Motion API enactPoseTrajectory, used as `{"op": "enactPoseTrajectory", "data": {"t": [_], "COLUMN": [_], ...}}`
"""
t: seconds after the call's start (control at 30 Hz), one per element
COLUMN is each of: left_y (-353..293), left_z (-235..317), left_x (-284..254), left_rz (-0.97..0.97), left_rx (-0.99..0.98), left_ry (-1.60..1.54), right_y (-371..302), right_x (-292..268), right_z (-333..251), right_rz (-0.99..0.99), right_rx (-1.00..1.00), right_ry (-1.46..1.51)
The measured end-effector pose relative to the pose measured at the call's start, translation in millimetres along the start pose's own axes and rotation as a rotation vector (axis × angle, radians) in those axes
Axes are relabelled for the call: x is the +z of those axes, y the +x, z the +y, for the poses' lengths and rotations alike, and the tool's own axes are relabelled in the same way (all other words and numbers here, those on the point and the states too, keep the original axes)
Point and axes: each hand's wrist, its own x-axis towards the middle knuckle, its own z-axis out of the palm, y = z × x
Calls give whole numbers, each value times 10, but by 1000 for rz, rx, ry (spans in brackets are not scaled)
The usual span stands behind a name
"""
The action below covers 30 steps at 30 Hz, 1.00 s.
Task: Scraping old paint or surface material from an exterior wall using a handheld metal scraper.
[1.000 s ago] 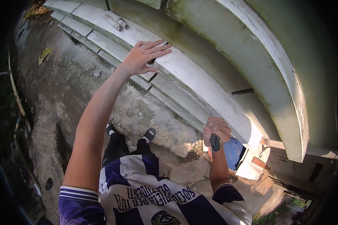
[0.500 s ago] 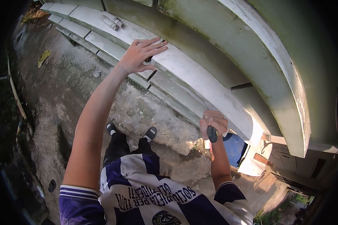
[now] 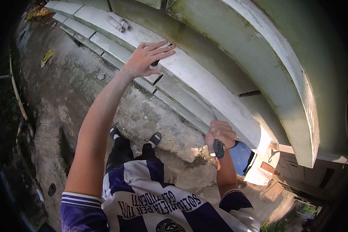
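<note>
My left hand (image 3: 147,58) rests with its fingers spread on the top of a pale, dusty concrete ledge (image 3: 195,71). A dark gap in the ledge shows beside that palm. Lower and to the right, my right hand (image 3: 221,133) is closed around a hand tool with a dark, rounded handle (image 3: 219,149). A thin pale tip of this tool shows beyond the knuckles, close to the ledge's front face; its exact kind is hidden by the hand. Farther left along the ledge top lie two rolled grey pieces (image 3: 118,23), apart from both hands.
Stepped green-grey mouldings (image 3: 255,50) rise beyond the ledge. At lower right sit a blue object (image 3: 241,156) and a pale sheet (image 3: 259,174). My sandalled feet (image 3: 154,139) stand on rough concrete ground (image 3: 85,92). A pipe (image 3: 17,91) runs along the far left, and a yellow leaf (image 3: 47,58) lies nearby.
The right hand and its tool have shifted slightly down in the picture, and the tool's thin tip now shows above the knuckles. The left hand stays spread at the same spot on the ledge.
</note>
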Motion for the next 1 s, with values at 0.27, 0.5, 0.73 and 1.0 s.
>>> {"op": "enactPoseTrajectory", "data": {"t": [0.27, 0.5, 0.73, 1.0], "left_y": [-26, 13, 4, -20], "left_z": [-19, -7, -23, -7], "left_x": [-4, -30, -2, 8], "left_rz": [3, -72, -22, -19], "left_rx": [6, -3, 23, -3], "left_ry": [4, 69, 54, 32], "right_y": [62, 37, 74, 74], "right_x": [-40, -8, -24, 68], "right_z": [74, 128, 141, 231], "right_rz": [-36, -56, -66, -97], "right_rx": [-3, -2, 15, 76], "right_ry": [-46, -48, -42, -178]}}
